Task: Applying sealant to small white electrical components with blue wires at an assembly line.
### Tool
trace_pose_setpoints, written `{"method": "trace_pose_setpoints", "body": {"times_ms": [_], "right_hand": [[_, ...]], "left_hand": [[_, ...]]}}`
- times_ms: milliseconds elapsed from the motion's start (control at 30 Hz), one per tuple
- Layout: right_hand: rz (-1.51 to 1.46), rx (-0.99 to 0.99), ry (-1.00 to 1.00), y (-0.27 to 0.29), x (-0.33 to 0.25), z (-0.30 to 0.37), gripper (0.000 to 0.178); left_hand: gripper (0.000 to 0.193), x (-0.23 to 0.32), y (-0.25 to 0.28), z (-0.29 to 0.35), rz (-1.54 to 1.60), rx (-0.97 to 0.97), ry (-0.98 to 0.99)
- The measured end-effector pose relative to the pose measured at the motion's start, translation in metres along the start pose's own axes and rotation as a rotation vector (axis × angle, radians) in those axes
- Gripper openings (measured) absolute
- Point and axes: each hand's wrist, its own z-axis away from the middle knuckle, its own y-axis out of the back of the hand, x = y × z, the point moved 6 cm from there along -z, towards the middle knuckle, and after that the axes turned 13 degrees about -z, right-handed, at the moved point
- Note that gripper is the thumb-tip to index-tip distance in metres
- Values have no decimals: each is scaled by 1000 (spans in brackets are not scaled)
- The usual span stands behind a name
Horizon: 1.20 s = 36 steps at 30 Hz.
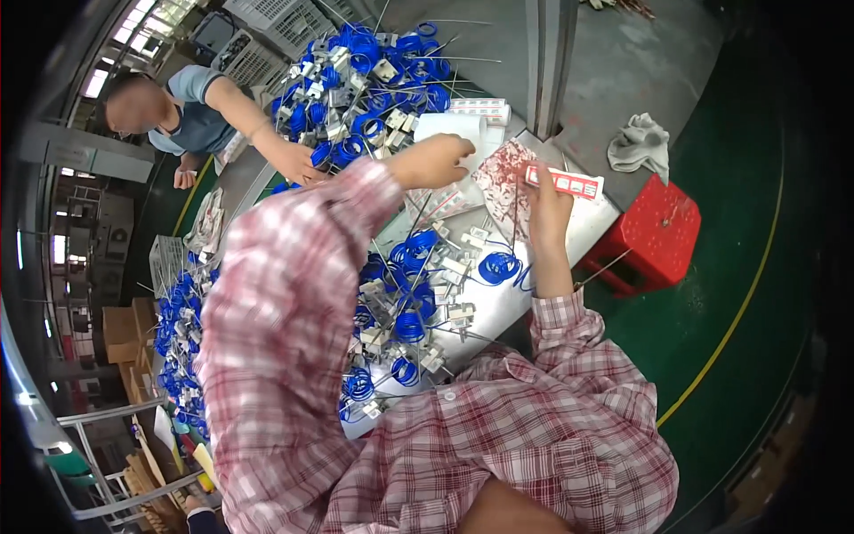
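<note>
My right hand (pixel 550 214) pinches a red-and-white printed label strip (pixel 566 182) over the right side of the table. A thin metal rod passes close beside its fingers; I cannot tell whether they touch it. Below lies a coil of blue wire (pixel 500 266). My left hand (pixel 434 161) is over the table by a white sheet (pixel 452 125), its fingers apart and nothing visible in them. Between the hands is a white piece mottled with red (pixel 505 178). Nearer to me, partly hidden by my left sleeve, several blue coils (pixel 410 326) with off-white blocks and metal rods are heaped.
A larger heap of blue coils (pixel 360 53) covers the far table, where a co-worker's hand (pixel 298 162) reaches in. A grey post (pixel 544 71) rises at the table's far edge. To the right stand a red stool (pixel 660 233) and a white cloth (pixel 640 145).
</note>
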Motion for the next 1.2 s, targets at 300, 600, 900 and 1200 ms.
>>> {"method": "trace_pose_setpoints", "body": {"times_ms": [300, 600, 900, 1200], "right_hand": [[-64, 78, -178, 5, 9, -24, 25], [-152, 63, -257, 17, 11, 0, 27], [-293, -130, 84, -80, -79, 29, 16], [-433, -670, 187, -98, -251, 98, 23]], "left_hand": [[43, -13, -35, -35, 932, -98, 277], [17, 22, -48, -26, 496, 305, 71], [36, -76, 22, 18, -118, 53, 294], [17, 136, 72, 30, -303, -97, -41]]}}
